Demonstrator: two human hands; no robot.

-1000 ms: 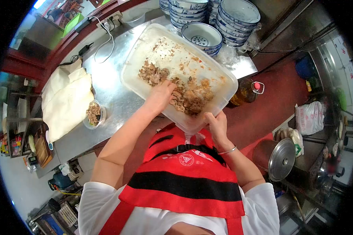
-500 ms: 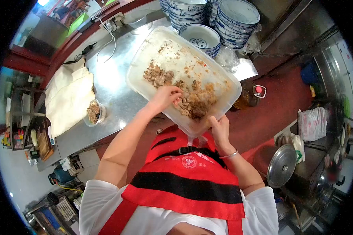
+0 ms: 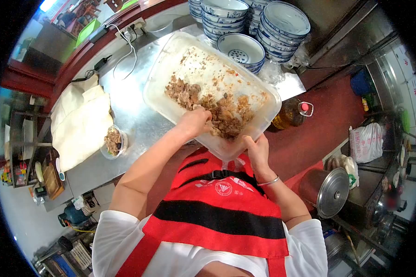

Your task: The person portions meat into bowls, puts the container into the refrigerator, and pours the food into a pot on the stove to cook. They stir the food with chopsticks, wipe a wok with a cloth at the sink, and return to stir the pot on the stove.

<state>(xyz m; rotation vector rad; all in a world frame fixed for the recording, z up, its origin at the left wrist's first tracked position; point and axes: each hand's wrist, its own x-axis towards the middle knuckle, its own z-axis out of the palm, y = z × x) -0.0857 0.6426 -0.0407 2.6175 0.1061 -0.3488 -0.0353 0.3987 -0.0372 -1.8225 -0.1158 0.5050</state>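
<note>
A translucent white plastic tub (image 3: pixel 159 99) is tilted in front of me over the counter's edge. Chopped brown cooked meat (image 3: pixel 229 117) lies in its lower half, with scattered crumbs higher up. My left hand (image 3: pixel 196 122) reaches over the near side with curled fingers closed among the meat; the fingertips are partly hidden. At the near right corner, my right hand (image 3: pixel 258 150) grips the tub's rim, thumb on top. To the left, a small clear round cup (image 3: pixel 120 150) holds similar meat pieces (image 3: pixel 112 140).
Cream-coloured cloth (image 3: pixel 81 127) lies left on the steel counter (image 3: pixel 125 104). Stacked blue-and-white bowls (image 3: pixel 282 34) stand behind the tub. A large oil bottle (image 3: pixel 289 114) with a red cap is right of it. Farther right stands a lidded steel pot (image 3: pixel 330 191).
My left hand has turned, and its fingers have curled further down into the meat. The tub has shifted slightly left. My right hand keeps its hold on the rim.
</note>
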